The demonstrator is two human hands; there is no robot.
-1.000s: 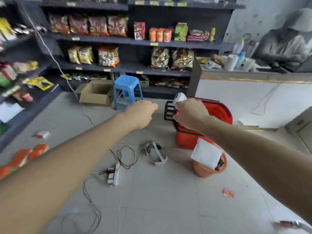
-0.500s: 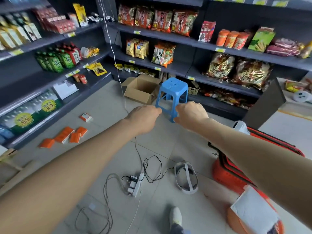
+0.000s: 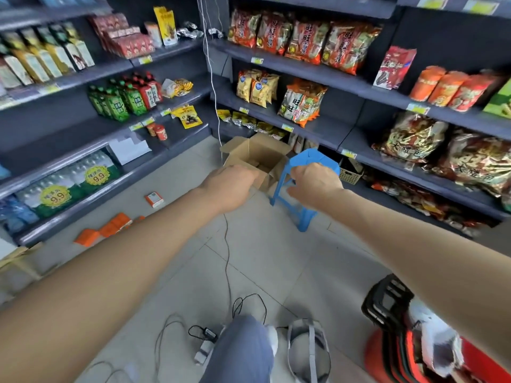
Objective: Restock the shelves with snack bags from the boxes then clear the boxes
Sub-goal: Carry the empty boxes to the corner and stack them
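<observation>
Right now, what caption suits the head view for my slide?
Left hand and right hand stretch toward a cardboard box and blue stool by snack shelves.

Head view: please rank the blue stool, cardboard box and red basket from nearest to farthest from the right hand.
1. blue stool, directly behind the right hand.
2. cardboard box, just beyond, to the left.
3. red basket, on the floor, lower right.

A box point(image 3: 257, 157) sits on the floor point(image 3: 262, 258) at twelve o'clock, in the corner where two runs of shelves point(image 3: 326, 76) meet. A stool point(image 3: 312, 156) stands just beside it, at its four o'clock. Snack bags point(image 3: 301, 103) sit on the shelves behind both. A power strip point(image 3: 204, 352) lies at six o'clock and a shopping basket point(image 3: 387, 302) at five.
</observation>
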